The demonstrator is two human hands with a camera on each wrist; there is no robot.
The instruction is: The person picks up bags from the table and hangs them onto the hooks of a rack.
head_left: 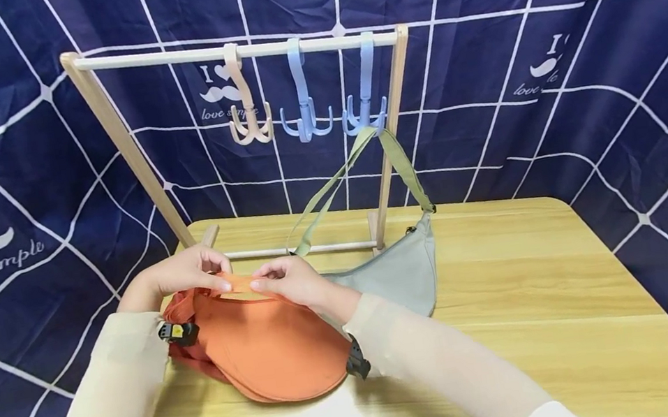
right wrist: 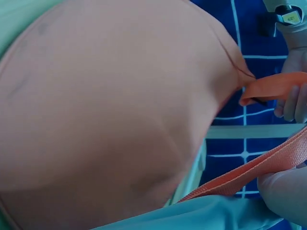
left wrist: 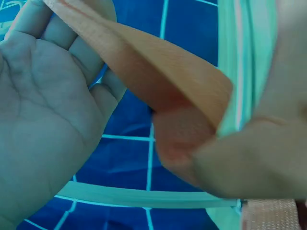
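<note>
An orange shoulder bag with a rounded body lies in front of the wooden rack, over the table. Both hands hold its orange strap above the bag's top edge. My left hand grips the strap at the left between thumb and fingers. A short way to the right, my right hand pinches it. In the right wrist view the bag's flat side fills much of the picture, with webbing by the thumb. Crumpled red fabric shows behind the bag's left side.
A wooden rack carries one beige hook and two blue hooks, the middle and right. From the right one hangs the green strap of a grey bag, which rests on the wooden table.
</note>
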